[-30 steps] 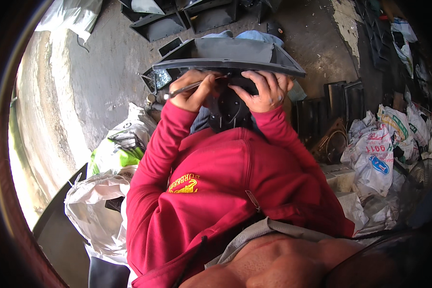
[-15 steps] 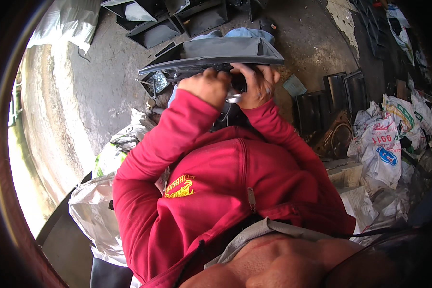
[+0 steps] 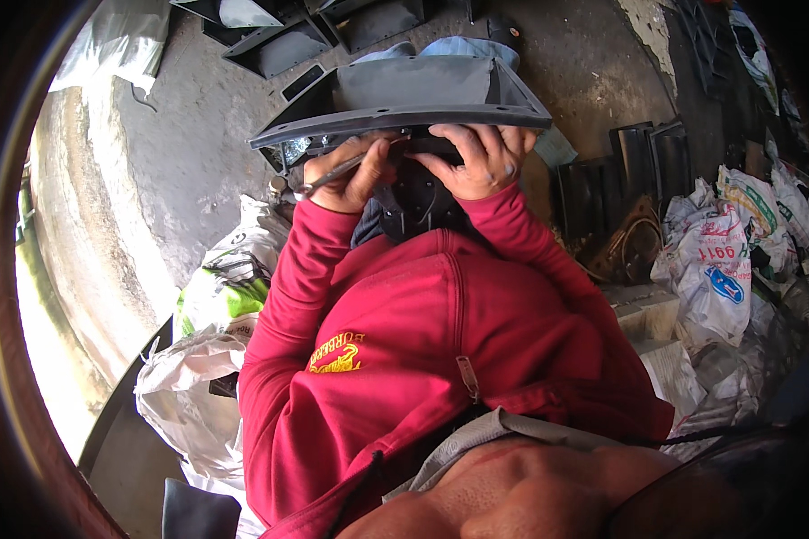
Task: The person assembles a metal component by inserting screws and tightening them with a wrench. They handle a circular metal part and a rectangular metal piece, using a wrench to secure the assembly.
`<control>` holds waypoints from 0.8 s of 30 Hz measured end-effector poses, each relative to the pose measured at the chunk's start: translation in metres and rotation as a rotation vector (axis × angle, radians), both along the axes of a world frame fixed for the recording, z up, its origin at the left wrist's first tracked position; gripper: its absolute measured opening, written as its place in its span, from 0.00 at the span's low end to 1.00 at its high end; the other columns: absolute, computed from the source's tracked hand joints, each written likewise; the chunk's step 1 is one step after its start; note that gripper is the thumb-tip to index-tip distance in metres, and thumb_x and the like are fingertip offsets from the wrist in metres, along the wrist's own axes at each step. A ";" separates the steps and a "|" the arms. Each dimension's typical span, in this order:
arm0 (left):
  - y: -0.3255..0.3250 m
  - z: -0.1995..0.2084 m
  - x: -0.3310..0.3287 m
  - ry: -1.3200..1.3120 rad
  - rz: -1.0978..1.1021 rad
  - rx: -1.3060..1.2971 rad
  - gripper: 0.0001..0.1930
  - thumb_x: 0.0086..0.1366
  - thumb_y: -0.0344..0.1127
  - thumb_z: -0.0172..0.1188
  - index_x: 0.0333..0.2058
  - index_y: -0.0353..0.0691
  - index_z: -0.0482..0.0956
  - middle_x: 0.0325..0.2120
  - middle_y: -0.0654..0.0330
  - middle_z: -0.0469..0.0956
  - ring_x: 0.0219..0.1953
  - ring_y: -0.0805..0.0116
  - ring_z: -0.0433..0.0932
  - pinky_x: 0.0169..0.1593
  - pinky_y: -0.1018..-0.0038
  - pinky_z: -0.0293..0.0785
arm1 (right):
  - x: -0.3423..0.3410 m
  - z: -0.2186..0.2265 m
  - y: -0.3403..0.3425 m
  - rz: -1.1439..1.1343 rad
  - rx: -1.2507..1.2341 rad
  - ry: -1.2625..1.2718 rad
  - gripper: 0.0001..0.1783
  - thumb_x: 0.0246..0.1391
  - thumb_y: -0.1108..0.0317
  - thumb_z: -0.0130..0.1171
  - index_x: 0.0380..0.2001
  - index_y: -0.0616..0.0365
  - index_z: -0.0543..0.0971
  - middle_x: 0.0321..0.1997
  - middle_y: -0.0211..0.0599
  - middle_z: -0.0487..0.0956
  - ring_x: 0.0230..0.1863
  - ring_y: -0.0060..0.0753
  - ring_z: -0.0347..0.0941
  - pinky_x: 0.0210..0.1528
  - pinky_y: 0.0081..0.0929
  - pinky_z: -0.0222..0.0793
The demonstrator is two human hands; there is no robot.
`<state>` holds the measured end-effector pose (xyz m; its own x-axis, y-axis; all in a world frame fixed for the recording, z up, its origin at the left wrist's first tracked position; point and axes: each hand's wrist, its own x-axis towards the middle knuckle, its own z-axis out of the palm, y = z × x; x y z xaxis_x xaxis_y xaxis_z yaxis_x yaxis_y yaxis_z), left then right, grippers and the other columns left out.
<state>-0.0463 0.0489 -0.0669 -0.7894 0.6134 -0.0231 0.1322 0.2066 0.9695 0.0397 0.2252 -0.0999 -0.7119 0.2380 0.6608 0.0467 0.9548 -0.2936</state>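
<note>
1. Head view, nearest first: a red zip sweatshirt with a yellow chest emblem fills the lower middle of the picture, and both its sleeves run up toward the hands, hiding most of the ground below them.
2. To my left of the sleeves lies a heap of white and green plastic sacks; to my right sit pale blocks and more printed white sacks.
3. My left hand is curled shut around a thin metal tool, a rod that slants down and out to the left, and the same hand presses against the underside of the tray.
4. My right hand has its fingers bent over the near rim of the dark grey plastic tray, gripping it from the edge.
5. That tray is held up in front of the chest, at the top middle of the picture, tilted so its hollow faces up and away; it is a shallow rectangular moulding with a flat flange all round.
6. Under it, between the two hands, a black ribbed part shows; I cannot tell whether it belongs to the tray.
7. Beyond, on the concrete floor, lie more dark trays at the top and black upright pieces to the right.
</note>
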 end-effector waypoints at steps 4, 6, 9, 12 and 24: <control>-0.002 -0.002 -0.006 -0.422 0.065 0.138 0.13 0.66 0.37 0.56 0.42 0.35 0.79 0.26 0.59 0.81 0.24 0.74 0.80 0.23 0.83 0.70 | -0.002 -0.003 -0.002 -0.001 -0.003 -0.010 0.23 0.26 0.48 0.74 0.31 0.36 0.78 0.35 0.14 0.75 0.44 0.27 0.67 0.49 0.36 0.52; -0.002 0.000 -0.005 -0.416 0.108 0.112 0.12 0.66 0.36 0.56 0.42 0.34 0.79 0.26 0.58 0.81 0.24 0.74 0.80 0.23 0.83 0.70 | -0.002 0.002 0.000 0.001 -0.010 -0.015 0.24 0.26 0.47 0.74 0.32 0.36 0.79 0.34 0.16 0.75 0.43 0.29 0.67 0.51 0.35 0.54; -0.004 0.015 0.004 -0.074 0.129 0.082 0.07 0.62 0.30 0.60 0.37 0.34 0.80 0.27 0.56 0.82 0.24 0.71 0.80 0.25 0.80 0.73 | 0.001 0.009 -0.002 -0.002 -0.020 -0.003 0.24 0.29 0.46 0.73 0.32 0.37 0.80 0.33 0.16 0.75 0.41 0.30 0.67 0.48 0.34 0.56; 0.007 0.029 0.005 0.375 0.064 -0.064 0.04 0.56 0.27 0.64 0.32 0.35 0.81 0.27 0.55 0.81 0.26 0.64 0.81 0.28 0.75 0.75 | 0.000 0.010 -0.001 -0.003 -0.026 -0.006 0.23 0.31 0.45 0.72 0.33 0.38 0.80 0.33 0.16 0.76 0.40 0.29 0.67 0.44 0.33 0.56; 0.051 0.043 0.011 0.911 -0.336 -0.697 0.07 0.59 0.37 0.53 0.33 0.45 0.77 0.26 0.55 0.78 0.27 0.59 0.81 0.24 0.66 0.76 | 0.003 0.002 0.002 0.024 -0.161 0.067 0.25 0.36 0.58 0.67 0.43 0.37 0.75 0.31 0.10 0.78 0.44 0.29 0.69 0.48 0.36 0.51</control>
